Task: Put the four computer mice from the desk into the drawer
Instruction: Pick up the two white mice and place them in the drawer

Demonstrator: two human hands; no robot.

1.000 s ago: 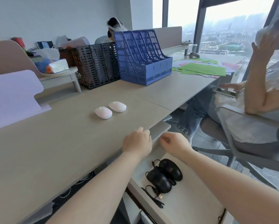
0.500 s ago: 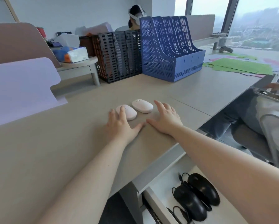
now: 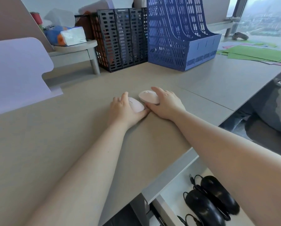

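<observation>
Two white mice lie side by side on the beige desk (image 3: 38,152). My left hand (image 3: 122,110) wraps the left white mouse (image 3: 136,106), fingers on its far side and thumb at its near end. My right hand (image 3: 166,103) grips the right white mouse (image 3: 148,97), which is tilted up a little off the desk. Two black wired mice (image 3: 203,207) (image 3: 220,194) rest in the open white drawer (image 3: 170,188) at the bottom right, below the desk edge.
A blue file rack (image 3: 177,38) and a black file rack (image 3: 121,39) stand at the back of the desk. A lilac divider (image 3: 17,70) is at the left, a tissue pack (image 3: 73,35) on a small stand. Green papers (image 3: 257,53) and a seated person's legs (image 3: 266,115) are at the right.
My hands rose from the drawer to the desk, reached the two white mice and closed on them. The right mouse is now tipped up in my right hand.
</observation>
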